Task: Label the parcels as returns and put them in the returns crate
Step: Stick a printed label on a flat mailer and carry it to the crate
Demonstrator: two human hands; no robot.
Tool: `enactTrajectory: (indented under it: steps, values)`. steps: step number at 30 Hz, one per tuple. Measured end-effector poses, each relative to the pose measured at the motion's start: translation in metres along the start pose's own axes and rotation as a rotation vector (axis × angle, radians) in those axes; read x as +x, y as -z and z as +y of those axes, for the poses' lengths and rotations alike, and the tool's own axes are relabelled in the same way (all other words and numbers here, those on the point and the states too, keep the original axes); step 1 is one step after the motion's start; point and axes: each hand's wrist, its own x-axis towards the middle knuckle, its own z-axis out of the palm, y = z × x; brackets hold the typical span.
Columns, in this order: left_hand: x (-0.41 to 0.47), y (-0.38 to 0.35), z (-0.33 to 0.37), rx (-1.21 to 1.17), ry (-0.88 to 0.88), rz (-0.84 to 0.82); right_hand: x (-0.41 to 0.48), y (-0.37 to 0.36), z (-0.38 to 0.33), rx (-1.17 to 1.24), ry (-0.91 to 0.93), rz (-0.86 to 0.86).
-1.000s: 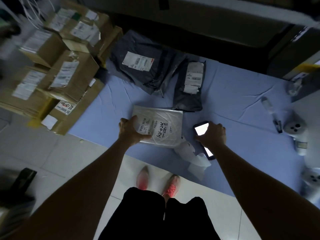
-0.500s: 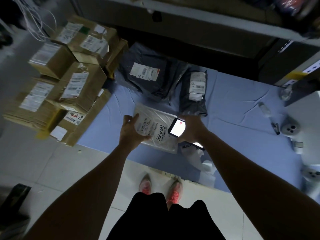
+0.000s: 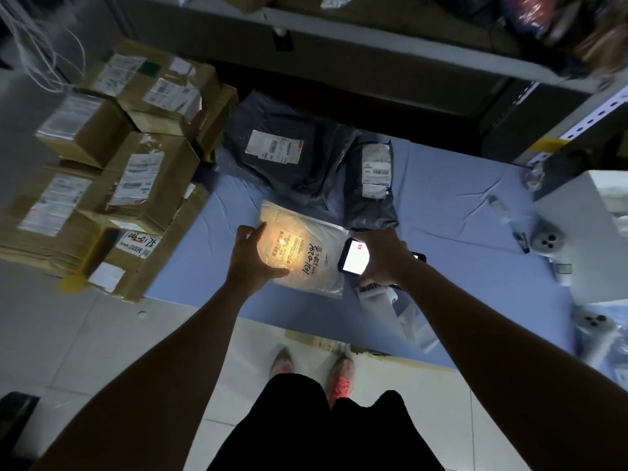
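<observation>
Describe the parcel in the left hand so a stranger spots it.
On the blue sheet, nearest the person, lies the pale parcel, its edge gripped by the left hand, a phone in the right hand beside it. Unlike the dark grey mailers behind, it is lit yellow and bears handwritten digits.

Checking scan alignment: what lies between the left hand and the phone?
Head view: only the white parcel, its barcode label and handwritten number lit by a warm glow, between the left hand and the phone that the right hand grips.
</observation>
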Motion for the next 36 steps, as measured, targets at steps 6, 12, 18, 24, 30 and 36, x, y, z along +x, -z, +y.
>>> enactTrajectory:
  steps: [6, 12, 18, 24, 30, 36]
  values:
    - [0.004, 0.001, 0.003, 0.016, -0.011, -0.005, -0.004, 0.009, 0.003, -0.025, -0.015, -0.007]
    - [0.006, -0.004, 0.003, -0.002, 0.021, 0.008, -0.006, 0.014, 0.006, -0.022, -0.003, 0.016]
    - [0.013, -0.013, -0.001, 0.283, 0.181, -0.151, -0.001, 0.004, 0.032, 0.13, -0.161, 0.163]
    - [0.004, -0.043, 0.032, 0.44, 0.229, -0.049, -0.002, -0.013, 0.085, 0.237, -0.325, 0.218]
    - [-0.014, -0.095, 0.074, 0.051, 0.057, -0.235, 0.001, -0.036, 0.12, 0.247, -0.386, 0.151]
    - [-0.03, -0.119, 0.103, -0.004, 0.082, -0.424, 0.004, -0.052, 0.136, 0.242, -0.331, 0.122]
